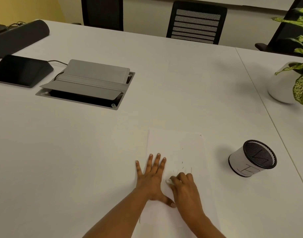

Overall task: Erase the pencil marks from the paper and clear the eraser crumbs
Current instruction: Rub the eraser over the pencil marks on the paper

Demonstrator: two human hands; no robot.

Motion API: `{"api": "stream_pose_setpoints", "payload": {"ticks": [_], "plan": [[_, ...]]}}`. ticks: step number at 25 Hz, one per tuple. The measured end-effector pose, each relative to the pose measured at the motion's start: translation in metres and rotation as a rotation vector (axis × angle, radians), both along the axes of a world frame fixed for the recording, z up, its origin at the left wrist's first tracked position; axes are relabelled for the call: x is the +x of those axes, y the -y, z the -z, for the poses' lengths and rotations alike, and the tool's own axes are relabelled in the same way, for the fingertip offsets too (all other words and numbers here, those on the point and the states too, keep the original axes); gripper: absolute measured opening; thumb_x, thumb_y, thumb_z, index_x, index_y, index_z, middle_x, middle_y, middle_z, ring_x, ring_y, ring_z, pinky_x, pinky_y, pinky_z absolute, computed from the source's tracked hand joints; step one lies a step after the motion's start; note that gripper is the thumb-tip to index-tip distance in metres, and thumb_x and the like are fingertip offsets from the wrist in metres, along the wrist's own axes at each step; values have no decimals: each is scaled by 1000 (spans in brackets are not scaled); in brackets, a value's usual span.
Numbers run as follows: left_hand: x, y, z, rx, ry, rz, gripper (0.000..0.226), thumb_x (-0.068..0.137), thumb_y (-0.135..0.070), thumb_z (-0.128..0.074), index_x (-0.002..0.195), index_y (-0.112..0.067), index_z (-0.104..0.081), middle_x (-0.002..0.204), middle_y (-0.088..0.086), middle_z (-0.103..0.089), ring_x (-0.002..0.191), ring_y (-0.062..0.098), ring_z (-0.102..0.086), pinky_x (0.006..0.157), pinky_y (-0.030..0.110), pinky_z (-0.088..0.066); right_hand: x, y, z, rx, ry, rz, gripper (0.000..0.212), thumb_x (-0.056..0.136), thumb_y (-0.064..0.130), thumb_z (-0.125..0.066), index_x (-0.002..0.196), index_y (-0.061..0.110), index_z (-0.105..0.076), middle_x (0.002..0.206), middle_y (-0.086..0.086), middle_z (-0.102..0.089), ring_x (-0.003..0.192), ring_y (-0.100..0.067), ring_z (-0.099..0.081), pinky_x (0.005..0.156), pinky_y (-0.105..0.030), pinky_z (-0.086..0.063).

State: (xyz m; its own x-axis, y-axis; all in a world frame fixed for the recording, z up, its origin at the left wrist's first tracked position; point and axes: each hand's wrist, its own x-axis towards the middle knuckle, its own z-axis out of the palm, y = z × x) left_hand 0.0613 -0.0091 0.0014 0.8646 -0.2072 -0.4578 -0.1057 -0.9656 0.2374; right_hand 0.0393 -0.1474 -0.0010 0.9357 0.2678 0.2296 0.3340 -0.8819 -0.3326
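My left hand [151,176] lies flat, fingers spread, pressing the paper [178,152] onto the white table [95,152]. My right hand [185,188] curls around a small white eraser [168,181], pinched at its fingertips on the sheet near faint pencil marks [182,167].

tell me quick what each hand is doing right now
Left hand: open, fingers spread flat, pressing the paper down.
Right hand: fingers curled, pinching a small white eraser against the paper.

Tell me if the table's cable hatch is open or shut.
Open: the grey lid is folded back, exposing the dark cavity beneath.
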Motion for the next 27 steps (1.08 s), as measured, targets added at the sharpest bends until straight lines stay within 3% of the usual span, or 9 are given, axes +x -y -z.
{"api": "stream_pose_setpoints", "payload": {"ticks": [3, 7, 11, 15, 20, 22, 25, 27], "plan": [[0, -1, 0, -8, 8, 9, 140, 49, -82, -61, 137, -25, 32, 134, -5, 48, 124, 21, 46, 92, 60, 31, 33, 9, -5, -39, 66, 123, 17, 60, 10, -84, 72, 11, -71, 59, -1, -58, 57, -20, -53, 40, -26, -39], [0, -1, 1, -4, 13, 4, 139, 49, -82, -60, 137, -26, 32, 133, -5, 48, 121, 20, 47, 90, 58, 32, 54, 10, -7, -88, 53, 223, 22, 55, 3, -85, 71, 9, -72, 57, -2, -58, 55, -22, -52, 38, -27, -37], [0, -1, 1, -6, 14, -3, 141, 48, -83, -60, 137, -25, 32, 134, -5, 48, 123, 20, 47, 90, 59, 31, 21, 5, -4, -32, 42, 160, 19, 56, 9, -85, 67, 9, -71, 56, -1, -56, 54, -20, -52, 39, -24, -35], [-1, 1, -1, 7, 20, -6, 140, 49, -82, -61, 136, -25, 33, 134, -4, 48, 126, 22, 44, 87, 58, 32, -6, 5, -4, -139, 27, 70, 27, 46, 16, -90, 66, 15, -72, 56, 3, -58, 53, -18, -52, 46, -21, -27], [0, -1, -2, -10, 14, 7, 140, 49, -82, -61, 137, -25, 32, 134, -5, 48, 123, 21, 46, 88, 58, 32, 33, 15, -6, -184, 102, 180, 20, 54, 12, -86, 67, 13, -71, 55, -1, -58, 54, -22, -52, 44, -26, -31], [1, -2, 1, -6, 3, 11, 143, 42, -88, -54, 136, -26, 33, 136, -4, 48, 120, 20, 49, 91, 59, 31, 46, 13, -7, -148, 87, 252, 21, 52, 6, -86, 66, 10, -71, 54, -3, -57, 53, -24, -52, 40, -27, -36], [2, -2, 2, -28, -12, 18, 149, 14, -99, -20, 131, -28, 39, 140, -4, 46, 114, 16, 54, 90, 60, 32, 43, 8, -5, -93, 70, 267, 22, 50, 2, -86, 63, 8, -70, 53, -4, -55, 53, -23, -51, 38, -27, -38], [2, -2, 3, -31, -3, 12, 148, 21, -99, -30, 131, -28, 38, 139, -4, 47, 114, 16, 54, 90, 59, 33, 26, 5, -2, -78, 72, 218, 22, 50, 5, -87, 63, 9, -69, 54, -3, -56, 54, -21, -52, 39, -26, -38]]}}
